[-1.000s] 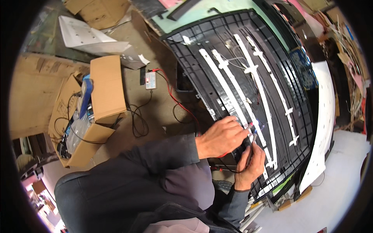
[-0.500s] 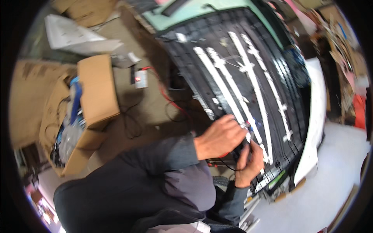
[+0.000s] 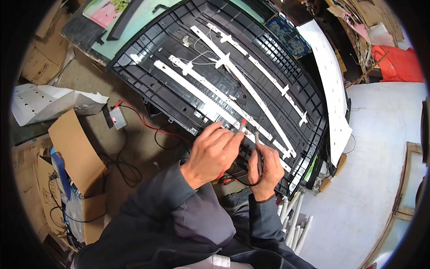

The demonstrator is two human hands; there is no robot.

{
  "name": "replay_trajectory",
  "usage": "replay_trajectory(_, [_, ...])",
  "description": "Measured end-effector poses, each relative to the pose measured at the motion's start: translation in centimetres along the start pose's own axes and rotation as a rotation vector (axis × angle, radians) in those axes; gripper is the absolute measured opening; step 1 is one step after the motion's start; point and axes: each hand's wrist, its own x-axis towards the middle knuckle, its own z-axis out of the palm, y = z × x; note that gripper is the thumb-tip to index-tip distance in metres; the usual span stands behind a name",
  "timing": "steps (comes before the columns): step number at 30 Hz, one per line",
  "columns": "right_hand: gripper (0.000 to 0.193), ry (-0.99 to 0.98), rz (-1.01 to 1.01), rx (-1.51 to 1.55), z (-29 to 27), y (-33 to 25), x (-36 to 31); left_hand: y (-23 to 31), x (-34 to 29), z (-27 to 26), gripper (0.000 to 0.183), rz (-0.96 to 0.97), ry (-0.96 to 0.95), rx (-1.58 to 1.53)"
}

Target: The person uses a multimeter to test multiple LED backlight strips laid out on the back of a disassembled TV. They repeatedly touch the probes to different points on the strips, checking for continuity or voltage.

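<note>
Probe tips (image 3: 251, 130) too small; left hand (image 3: 212, 154) hides strip (image 3: 210, 105) end.

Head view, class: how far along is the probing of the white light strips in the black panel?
Done: panel lies open, strips exposed. In hand: left hand holds the red probe, right hand the black probe, at a strip's near end. Left: the other strips lie untouched.

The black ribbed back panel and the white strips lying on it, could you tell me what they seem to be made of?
The back panel looks like moulded black plastic, matt, judging by its grid of ribs and slots. The white strips seem to be thin rigid circuit board or metal with a white coating, flat and narrow. The probes in the left hand and right hand appear plastic-sheathed.
</note>
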Motion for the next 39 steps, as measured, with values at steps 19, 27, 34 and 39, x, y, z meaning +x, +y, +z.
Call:
replay_trajectory(19, [0.032,-0.014,-0.071,0.093,4.4,-2.0,1.9,-3.6,0.2,-2.6,0.032,-0.049,0.013,0.116])
replay_trajectory(27, [0.032,-0.025,-0.059,0.097,5.0,-2.2,2.2,-3.7,0.3,-2.6,0.032,-0.068,-0.001,0.095])
replay_trajectory(34, [0.032,-0.031,-0.067,0.089,5.5,-2.0,2.5,-3.9,0.4,-2.7,0.032,-0.058,-0.006,0.102])
replay_trajectory(39, [0.032,-0.021,-0.065,0.08,5.7,-1.9,2.5,-4.1,0.3,-2.6,0.032,-0.044,0.008,0.105])
